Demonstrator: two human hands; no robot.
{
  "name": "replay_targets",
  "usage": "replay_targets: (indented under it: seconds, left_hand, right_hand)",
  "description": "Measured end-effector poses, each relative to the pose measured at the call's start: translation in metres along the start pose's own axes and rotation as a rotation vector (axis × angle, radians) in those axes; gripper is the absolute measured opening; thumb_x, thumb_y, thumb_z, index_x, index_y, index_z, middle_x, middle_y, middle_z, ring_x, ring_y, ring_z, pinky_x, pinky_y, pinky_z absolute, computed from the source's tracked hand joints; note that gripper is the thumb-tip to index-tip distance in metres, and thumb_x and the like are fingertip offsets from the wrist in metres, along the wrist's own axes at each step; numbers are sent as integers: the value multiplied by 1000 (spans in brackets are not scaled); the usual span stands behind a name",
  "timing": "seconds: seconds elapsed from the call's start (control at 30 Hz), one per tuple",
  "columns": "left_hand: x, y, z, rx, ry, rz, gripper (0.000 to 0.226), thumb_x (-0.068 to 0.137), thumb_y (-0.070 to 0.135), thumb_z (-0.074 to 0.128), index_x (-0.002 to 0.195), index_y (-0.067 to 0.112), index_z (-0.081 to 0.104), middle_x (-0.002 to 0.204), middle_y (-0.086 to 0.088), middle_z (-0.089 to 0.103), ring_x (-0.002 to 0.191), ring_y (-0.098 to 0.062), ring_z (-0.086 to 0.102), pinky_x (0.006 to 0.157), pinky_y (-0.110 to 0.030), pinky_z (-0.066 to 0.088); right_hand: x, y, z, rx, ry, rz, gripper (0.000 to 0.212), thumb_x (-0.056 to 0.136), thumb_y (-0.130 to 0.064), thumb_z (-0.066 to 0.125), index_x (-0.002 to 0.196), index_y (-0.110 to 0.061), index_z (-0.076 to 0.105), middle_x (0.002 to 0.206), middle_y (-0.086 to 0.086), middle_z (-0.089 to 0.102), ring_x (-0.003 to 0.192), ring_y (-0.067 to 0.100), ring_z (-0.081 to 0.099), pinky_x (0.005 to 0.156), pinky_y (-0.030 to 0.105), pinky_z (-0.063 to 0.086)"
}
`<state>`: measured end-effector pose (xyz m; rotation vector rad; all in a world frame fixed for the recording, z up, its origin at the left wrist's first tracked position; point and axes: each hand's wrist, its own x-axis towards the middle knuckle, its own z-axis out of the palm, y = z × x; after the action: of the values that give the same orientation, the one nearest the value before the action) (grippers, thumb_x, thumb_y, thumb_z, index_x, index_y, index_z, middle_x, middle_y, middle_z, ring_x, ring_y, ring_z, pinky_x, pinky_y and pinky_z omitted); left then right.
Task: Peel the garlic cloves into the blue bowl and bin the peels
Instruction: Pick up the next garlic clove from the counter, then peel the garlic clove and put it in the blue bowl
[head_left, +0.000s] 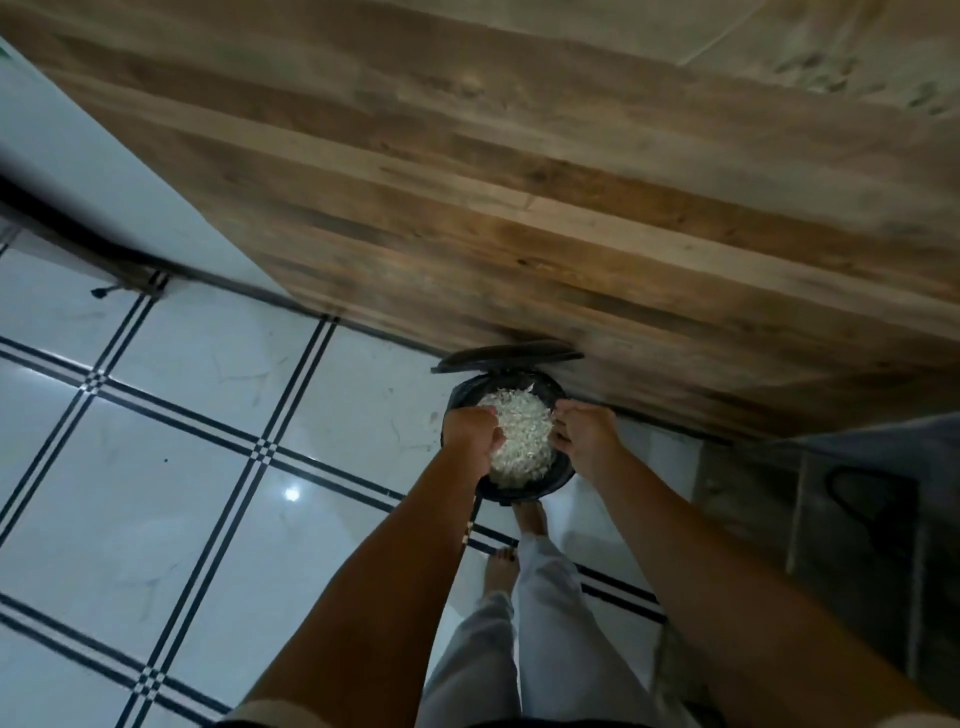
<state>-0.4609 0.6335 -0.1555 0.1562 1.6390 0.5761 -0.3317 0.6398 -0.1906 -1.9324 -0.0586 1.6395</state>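
Bin (519, 493): small, round and black, standing on the floor against the foot of a wooden panel (519, 208); it is seen from almost straight above.
Lid (506, 356): raised, tilted back against the wood on the far side of the bin.
Peels (519, 431): a heap of pale, papery garlic skins fills the bin's mouth nearly to the rim, showing in the gap between the two hands.
Left hand (470, 431): over the bin's left rim, back of the hand up and fingers curled down and inward, the fingertips at the edge of the heap. The curl hides whether any skins are pinched inside it.
Right hand (584, 434): over the right rim, mirroring the other, fingers bent toward the heap. Again the palm side is hidden, so a grip cannot be made out.
Forearms: both bare, reaching down from the bottom edge toward the bin.
Feet: bare — the right foot (529, 519) has its toes at the bin's near base, and the left foot (500, 569) stands a little behind it.
Trousers (545, 623): light-coloured, covering both legs.
Floor (208, 467): glossy white tiles crossed by double black lines, with one bright spot of reflected light.
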Motion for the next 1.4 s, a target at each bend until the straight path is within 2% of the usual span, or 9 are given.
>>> replay_targets:
  seconds: [0.07, 0.17, 0.27, 0.4, 0.53, 0.73, 0.93, 1.3, 1.4]
  left_hand:
    - [-16, 6, 1, -29, -64, -8, 25, 100, 1, 31, 113, 2, 52, 83, -22, 55, 62, -26, 51, 51, -18, 47]
    - [-43, 7, 10, -17, -108, 13, 32, 100, 9, 35, 124, -2, 54, 126, -30, 53, 107, -44, 56, 97, -36, 44]
    - [-75, 5, 25, 77, -171, 169, 24, 96, 13, 50, 115, 1, 60, 99, -11, 65, 81, -23, 60, 72, -28, 50]
    - [-129, -6, 71, 209, -319, 311, 13, 96, 17, 50, 100, 9, 60, 94, -4, 64, 84, -18, 61, 77, -30, 47]
    - [-198, -42, 129, 325, -538, 419, 15, 95, 14, 52, 81, 16, 58, 77, 0, 61, 66, -10, 58, 60, -19, 48]
    - [-318, -149, 201, 558, -966, 409, 18, 94, 10, 51, 79, 16, 58, 73, -2, 59, 53, -6, 56, 52, -15, 46]
    - [-421, -295, 230, 778, -1234, 325, 20, 95, 10, 49, 77, 14, 55, 71, -1, 58, 46, -3, 55, 55, -18, 45]
    - [-508, -505, 224, 1094, -1423, 236, 15, 95, 11, 50, 83, 14, 59, 74, 0, 61, 53, -4, 57, 52, -15, 44]
    - [-510, -526, 234, 1156, -1426, 265, 17, 95, 11, 50, 83, 14, 61, 77, -2, 61, 62, -10, 56, 54, -16, 47]
  right_hand:
    - [-18, -7, -6, 5, -9, -32, 19, 94, 1, 46, 87, -3, 63, 80, 9, 58, 73, 21, 54, 71, 33, 47]
    - [-49, -11, -24, 106, -55, -111, 14, 90, 2, 51, 81, -6, 58, 79, 11, 58, 67, 21, 55, 65, 31, 42]
    - [-91, -17, -54, 263, -58, -227, 12, 93, -1, 49, 84, -5, 56, 77, 11, 59, 69, 22, 57, 64, 31, 44]
    - [-147, -16, -113, 453, 3, -362, 10, 96, -9, 48, 99, -7, 57, 80, 7, 62, 74, 21, 60, 72, 32, 49]
    - [-200, 6, -195, 702, 96, -502, 15, 95, -5, 46, 105, -7, 57, 83, 8, 64, 75, 20, 61, 71, 29, 50]
    - [-289, 85, -330, 1096, 378, -727, 12, 92, 4, 47, 96, -5, 54, 65, 4, 58, 44, 7, 50, 54, 22, 43]
    - [-367, 206, -438, 1282, 721, -799, 17, 90, 6, 51, 104, -3, 55, 79, 9, 61, 70, 16, 60, 65, 22, 52]
    - [-432, 389, -560, 1119, 1293, -523, 23, 80, 6, 65, 102, 1, 64, 87, 10, 64, 72, 14, 58, 62, 22, 45]
    - [-427, 422, -579, 970, 1514, -349, 15, 80, -4, 68, 95, -6, 68, 90, 10, 69, 79, 17, 64, 76, 32, 54]
